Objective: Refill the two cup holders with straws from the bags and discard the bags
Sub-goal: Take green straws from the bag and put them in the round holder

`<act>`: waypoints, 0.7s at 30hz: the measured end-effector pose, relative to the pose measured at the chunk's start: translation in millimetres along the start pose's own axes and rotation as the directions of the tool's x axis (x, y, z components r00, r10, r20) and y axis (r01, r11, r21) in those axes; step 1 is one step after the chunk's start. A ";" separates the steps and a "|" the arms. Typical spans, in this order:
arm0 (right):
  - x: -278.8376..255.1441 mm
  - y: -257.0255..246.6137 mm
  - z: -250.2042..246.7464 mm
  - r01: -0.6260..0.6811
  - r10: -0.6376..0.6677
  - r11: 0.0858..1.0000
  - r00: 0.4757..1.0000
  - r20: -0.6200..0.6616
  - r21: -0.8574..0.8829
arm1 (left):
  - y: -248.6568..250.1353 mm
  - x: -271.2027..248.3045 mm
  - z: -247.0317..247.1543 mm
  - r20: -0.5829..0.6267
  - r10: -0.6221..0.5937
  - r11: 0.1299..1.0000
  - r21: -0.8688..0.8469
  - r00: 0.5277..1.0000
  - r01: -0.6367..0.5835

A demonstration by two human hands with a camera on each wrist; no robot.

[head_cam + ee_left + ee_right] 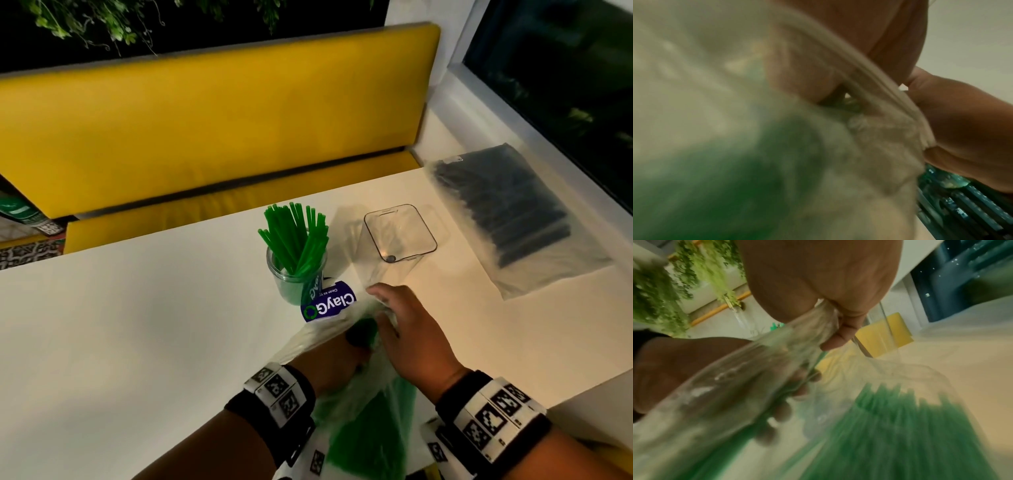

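A clear bag of green straws (370, 431) hangs over the table's near edge, its blue label (329, 303) lying by the round cup. My left hand (349, 349) is inside the bag; through the plastic its fingers (781, 410) curl round a bunch of green straws (890, 426). My right hand (387, 311) pinches the gathered mouth of the bag (818, 321) between thumb and fingers. The round clear cup (296, 274) holds several green straws (296, 236). To its right, the square clear cup holder (399, 236) stands empty. The left wrist view shows only blurred plastic (735, 97) and skin.
A clear bag of black straws (507, 205) lies flat at the table's far right by the window sill. A yellow bench (212, 130) runs behind the white table (120, 325). The left half of the table is bare.
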State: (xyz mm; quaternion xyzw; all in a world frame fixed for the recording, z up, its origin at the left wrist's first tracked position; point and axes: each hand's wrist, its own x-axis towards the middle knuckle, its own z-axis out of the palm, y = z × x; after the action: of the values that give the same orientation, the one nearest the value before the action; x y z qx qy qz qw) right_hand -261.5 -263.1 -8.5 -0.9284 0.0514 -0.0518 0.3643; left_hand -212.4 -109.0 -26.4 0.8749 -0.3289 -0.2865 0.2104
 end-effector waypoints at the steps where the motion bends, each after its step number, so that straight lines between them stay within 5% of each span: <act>1: 2.7 -3.3 0.2 0.015 -0.015 1.000 1.000 -0.022 0.005 | -3.5 -3.8 -5.1 -0.024 -0.002 0.999 0.039 1.000 0.003; 5: 12.7 -16.8 4.6 0.075 -0.077 0.994 0.997 -0.032 -0.075 | -0.5 -20.0 -29.5 -0.086 -0.043 0.979 -0.203 0.995 0.024; 8: 22.6 -20.8 4.3 0.004 0.002 0.980 1.000 0.029 -0.197 | 6.1 -42.9 -48.9 -0.077 -0.075 0.953 -0.300 0.994 0.048; 11: 30.0 -29.8 2.3 -0.011 0.037 0.953 0.996 0.079 -0.303 | 10.4 -70.6 -75.1 -0.116 0.020 0.929 -0.364 0.993 -0.061; 14: 34.5 -42.1 6.5 0.007 0.008 0.955 0.999 0.053 -0.295 | 22.6 -97.1 -118.1 -0.230 0.151 0.773 -0.578 0.961 -0.260; 16: 40.9 -48.0 13.2 -0.009 0.022 0.943 0.999 0.034 -0.332 | 27.4 -108.2 -154.1 -0.467 0.102 0.651 -0.636 0.878 -0.414; 18: 46.6 -50.7 20.7 -0.005 0.032 0.922 0.998 0.063 -0.386 | 17.7 -104.9 -183.0 -0.667 -0.035 0.548 -0.636 0.744 -0.544; 21: 55.9 -53.9 28.8 0.011 0.045 0.908 0.991 0.124 -0.419 | -5.4 -75.7 -201.8 -0.740 -0.228 0.502 -0.646 0.633 -0.575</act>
State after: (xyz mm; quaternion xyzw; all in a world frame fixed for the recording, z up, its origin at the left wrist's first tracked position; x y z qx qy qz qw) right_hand -199.2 -211.9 10.5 -0.9858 0.0455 0.0246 0.1595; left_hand -127.7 -16.3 148.9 0.6452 -0.1243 0.0074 0.7538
